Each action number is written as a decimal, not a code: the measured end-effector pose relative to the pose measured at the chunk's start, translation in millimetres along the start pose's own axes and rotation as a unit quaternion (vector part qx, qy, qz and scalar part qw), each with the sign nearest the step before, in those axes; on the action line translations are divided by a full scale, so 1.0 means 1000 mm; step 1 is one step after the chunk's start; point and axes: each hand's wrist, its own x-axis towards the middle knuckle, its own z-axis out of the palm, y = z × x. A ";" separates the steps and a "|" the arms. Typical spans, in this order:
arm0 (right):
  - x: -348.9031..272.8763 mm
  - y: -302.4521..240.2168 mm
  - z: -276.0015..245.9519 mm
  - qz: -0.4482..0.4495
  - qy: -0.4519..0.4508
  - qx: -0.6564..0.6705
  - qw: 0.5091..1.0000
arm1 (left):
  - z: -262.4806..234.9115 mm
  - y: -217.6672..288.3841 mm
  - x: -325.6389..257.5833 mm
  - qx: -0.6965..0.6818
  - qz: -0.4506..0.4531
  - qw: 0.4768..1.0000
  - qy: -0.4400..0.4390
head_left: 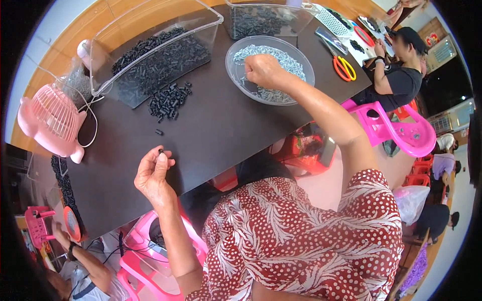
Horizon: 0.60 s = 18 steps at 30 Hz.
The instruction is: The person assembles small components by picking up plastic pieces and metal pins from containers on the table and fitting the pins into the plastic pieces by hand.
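Observation:
My left hand is raised over the table's near edge, its thumb and fingers pinching a small black tube-shaped piece. Over a round clear plastic bowl of small shiny silver metal pieces is my right hand, its fingers curled closed; whatever they may hold is hidden. Beyond my left hand, one loose black piece lies on the dark table. Farther back, a heap of similar black pieces spreads in front of a clear bin filled with more of them.
A pink fan with a white cable stands at the left. Another clear bin sits behind the bowl. Scissors with orange and yellow handles lie to its right. Other people sit at the right and lower left.

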 end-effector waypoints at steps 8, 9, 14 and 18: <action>-0.010 0.000 -0.020 0.079 -0.011 0.212 0.974 | 0.001 0.001 -0.002 0.006 -0.002 1.000 -0.008; -0.011 0.004 -0.018 0.066 0.003 0.239 0.969 | 0.001 0.001 -0.002 0.000 -0.003 1.000 -0.011; -0.012 0.003 -0.016 0.074 0.005 0.252 0.965 | 0.001 0.000 -0.003 -0.009 -0.003 1.000 -0.008; -0.012 0.001 -0.016 0.079 0.000 0.263 0.961 | 0.000 -0.001 -0.003 0.000 -0.001 1.000 -0.007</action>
